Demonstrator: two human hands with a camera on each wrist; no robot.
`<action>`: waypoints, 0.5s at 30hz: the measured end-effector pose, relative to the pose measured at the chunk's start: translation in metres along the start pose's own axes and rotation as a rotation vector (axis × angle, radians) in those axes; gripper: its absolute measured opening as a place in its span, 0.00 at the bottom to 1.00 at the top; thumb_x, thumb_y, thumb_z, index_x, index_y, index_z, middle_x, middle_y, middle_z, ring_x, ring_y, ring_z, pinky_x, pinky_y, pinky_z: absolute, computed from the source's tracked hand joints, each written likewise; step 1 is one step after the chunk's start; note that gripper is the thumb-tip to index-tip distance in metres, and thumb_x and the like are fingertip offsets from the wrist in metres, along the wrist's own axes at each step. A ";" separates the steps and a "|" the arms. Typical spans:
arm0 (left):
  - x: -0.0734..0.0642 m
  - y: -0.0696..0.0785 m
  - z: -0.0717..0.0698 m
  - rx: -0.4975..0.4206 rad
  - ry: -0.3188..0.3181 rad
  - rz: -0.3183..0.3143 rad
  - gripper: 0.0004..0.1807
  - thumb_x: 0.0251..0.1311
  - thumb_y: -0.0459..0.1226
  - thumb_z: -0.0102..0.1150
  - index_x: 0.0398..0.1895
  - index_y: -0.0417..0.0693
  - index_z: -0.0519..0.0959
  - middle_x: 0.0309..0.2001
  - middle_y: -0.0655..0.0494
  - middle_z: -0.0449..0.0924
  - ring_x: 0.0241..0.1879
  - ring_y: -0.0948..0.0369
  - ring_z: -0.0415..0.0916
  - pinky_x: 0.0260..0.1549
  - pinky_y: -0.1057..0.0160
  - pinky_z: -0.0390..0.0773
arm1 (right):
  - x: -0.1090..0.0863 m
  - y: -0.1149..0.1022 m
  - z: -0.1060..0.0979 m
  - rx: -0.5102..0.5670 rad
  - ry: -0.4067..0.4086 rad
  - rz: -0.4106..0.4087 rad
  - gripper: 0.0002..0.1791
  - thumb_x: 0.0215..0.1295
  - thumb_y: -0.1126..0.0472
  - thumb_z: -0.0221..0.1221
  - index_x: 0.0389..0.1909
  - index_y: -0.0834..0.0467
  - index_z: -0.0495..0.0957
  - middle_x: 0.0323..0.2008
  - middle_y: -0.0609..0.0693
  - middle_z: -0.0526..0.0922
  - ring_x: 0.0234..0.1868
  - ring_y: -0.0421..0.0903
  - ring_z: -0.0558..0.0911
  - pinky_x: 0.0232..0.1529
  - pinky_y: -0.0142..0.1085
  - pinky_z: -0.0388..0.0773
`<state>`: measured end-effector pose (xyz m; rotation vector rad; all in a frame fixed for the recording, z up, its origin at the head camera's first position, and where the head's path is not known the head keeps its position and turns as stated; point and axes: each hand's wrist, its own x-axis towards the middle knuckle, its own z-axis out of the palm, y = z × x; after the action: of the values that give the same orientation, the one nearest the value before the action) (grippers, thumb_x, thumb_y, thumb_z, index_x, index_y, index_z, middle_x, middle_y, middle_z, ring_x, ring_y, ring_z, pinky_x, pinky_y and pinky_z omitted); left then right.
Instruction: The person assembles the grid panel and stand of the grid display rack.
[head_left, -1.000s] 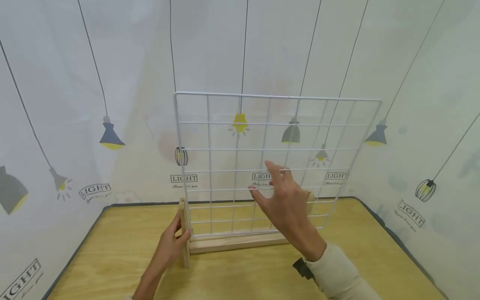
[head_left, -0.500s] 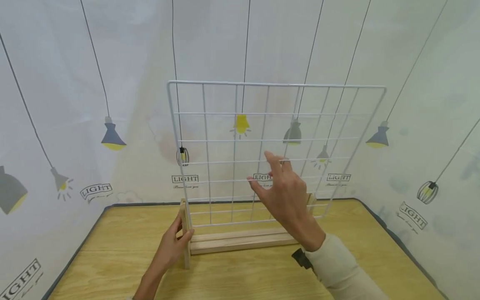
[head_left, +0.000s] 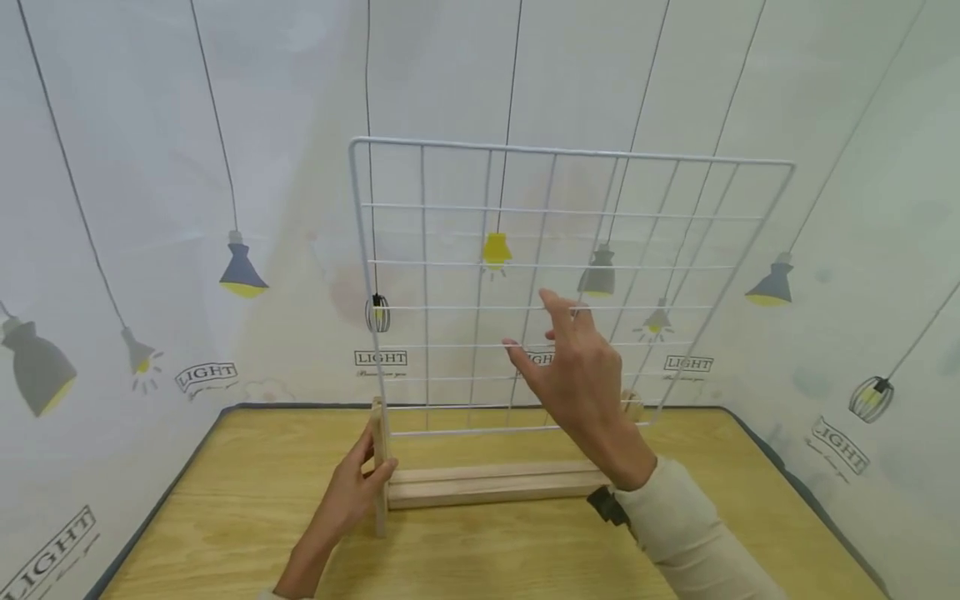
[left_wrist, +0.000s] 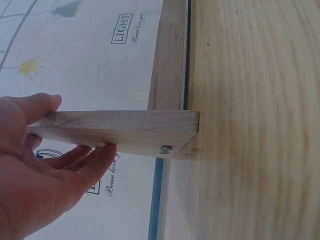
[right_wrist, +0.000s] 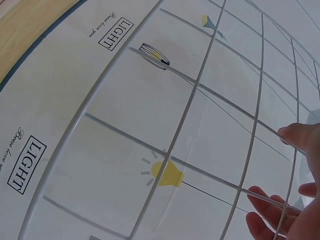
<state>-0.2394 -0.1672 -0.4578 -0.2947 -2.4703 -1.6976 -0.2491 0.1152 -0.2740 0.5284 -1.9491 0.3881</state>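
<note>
My right hand (head_left: 581,379) grips a white wire grid panel (head_left: 450,307) by its wires, right of its middle. In the right wrist view the thumb and fingertips (right_wrist: 260,194) bend round the wires. The panel leans with its top away from me, and its lower edge shows above the wooden crossbar (head_left: 487,487). On the left, my left hand (head_left: 348,492) holds the upright wooden side board (head_left: 380,504) of the stand. The left wrist view shows the thumb on one side of that board (left_wrist: 125,120) and the fingers under the other, with a screw near its end.
The stand rests on a wood-grain table (head_left: 247,500). Its other wooden end piece (head_left: 633,406) is partly hidden behind my right hand. A pale backdrop (head_left: 292,167) printed with lamps surrounds the table at the back and sides. A black strap (head_left: 606,506) sits at my right wrist.
My right hand has raised the wire grid panel, so the gap between its lower edge and the crossbar has grown. The left hand keeps its hold on the side board.
</note>
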 end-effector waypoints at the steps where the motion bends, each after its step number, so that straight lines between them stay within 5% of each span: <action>1: 0.000 0.000 0.000 0.000 0.001 0.001 0.40 0.73 0.35 0.53 0.80 0.43 0.43 0.73 0.32 0.57 0.70 0.37 0.58 0.60 0.39 0.72 | 0.000 0.001 0.000 -0.001 0.000 0.002 0.38 0.54 0.48 0.73 0.61 0.61 0.71 0.46 0.61 0.81 0.29 0.50 0.84 0.13 0.36 0.68; 15: 0.000 -0.002 0.001 0.007 0.001 -0.014 0.41 0.73 0.37 0.53 0.80 0.44 0.43 0.73 0.34 0.57 0.71 0.39 0.57 0.62 0.41 0.71 | 0.014 0.005 0.004 0.017 0.022 0.014 0.37 0.55 0.48 0.72 0.62 0.61 0.72 0.45 0.61 0.82 0.30 0.51 0.84 0.13 0.37 0.67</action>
<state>-0.2400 -0.1666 -0.4595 -0.2757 -2.4832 -1.6931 -0.2597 0.1149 -0.2631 0.5198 -1.9306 0.4183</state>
